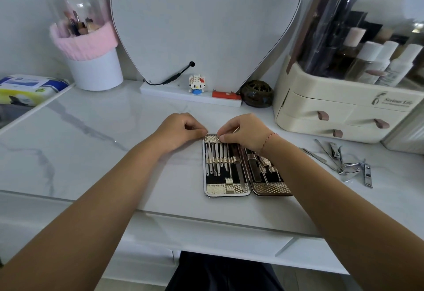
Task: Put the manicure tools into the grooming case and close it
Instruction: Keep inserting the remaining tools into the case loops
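Most tools (pixel 218 155) fill the open case (pixel 227 190), several clippers (pixel 351 164) lie on the table (pixel 103 153), and left hand (pixel 181 130) and right hand (pixel 246 133) pinch its top edge, fingers (pixel 224 139) curled.

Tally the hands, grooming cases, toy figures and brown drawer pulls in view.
Hands: 2, left hand and right hand
Grooming case: 1
Toy figure: 1
Brown drawer pulls: 3
Total: 7

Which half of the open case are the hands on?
The left half, holding the row of slim tools: left hand and right hand touch its top edge. The right half lies under the wrist.
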